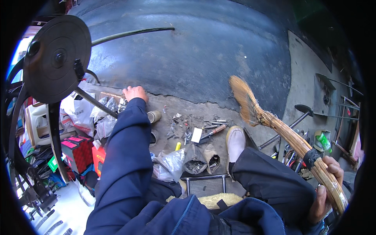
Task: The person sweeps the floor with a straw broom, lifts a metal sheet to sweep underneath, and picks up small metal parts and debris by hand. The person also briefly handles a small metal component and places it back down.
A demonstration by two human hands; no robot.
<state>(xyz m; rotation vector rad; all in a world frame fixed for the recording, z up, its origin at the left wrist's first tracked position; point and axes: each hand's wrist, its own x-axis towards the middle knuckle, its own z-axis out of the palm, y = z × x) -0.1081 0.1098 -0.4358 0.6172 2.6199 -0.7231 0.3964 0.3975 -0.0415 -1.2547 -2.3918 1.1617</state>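
A straw broom [288, 133] slants across the right side, its brown bristles pointing up and leftward. My right hand [320, 201] is closed round the thick bundled handle, below a black binding. The bristles hang over or touch the edge of the dark sheet on the floor; which one I cannot tell. To the left, my left arm stretches forward, and my left hand [135, 93] is curled down beside a wooden strip [112, 94] and small bags of parts. What its fingers hold, if anything, is hidden. A small round tin [154, 116] lies near its wrist.
Between my feet lie screws, tools, a white card [196, 135] and open parts bags [194, 160]. A black disc on a metal stand [57, 58] rises at the left, near a white stool [37, 125] and boxes. A long-handled dustpan [325, 96] stands right.
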